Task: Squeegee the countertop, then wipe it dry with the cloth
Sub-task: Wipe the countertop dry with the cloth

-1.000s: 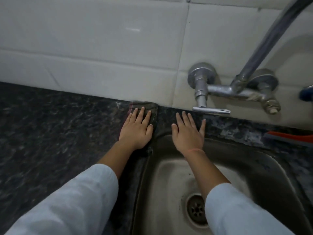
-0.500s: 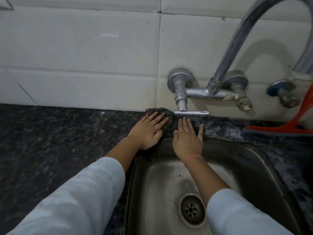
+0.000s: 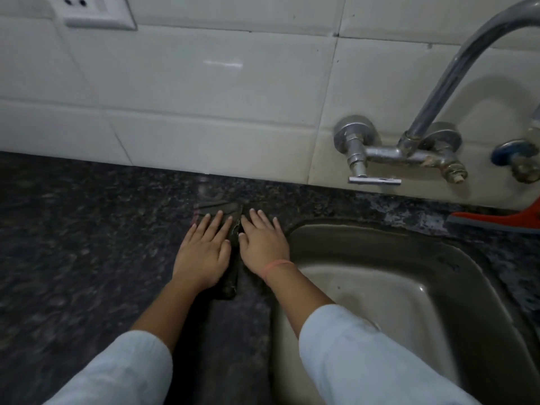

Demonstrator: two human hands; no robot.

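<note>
Cloth (image 3: 230, 283) was pressed to the counter (image 3: 87, 229) under the flat-fingered left hand (image 3: 201, 252) and right hand (image 3: 263, 244), long axis 12-to-6 o'clock.

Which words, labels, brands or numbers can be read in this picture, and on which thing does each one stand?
None: no readable text shows anywhere.
The white plastic wall socket plate, the grey metal wall tap, the red plastic squeegee and the dark folded cloth all carry no visible lettering.
</note>
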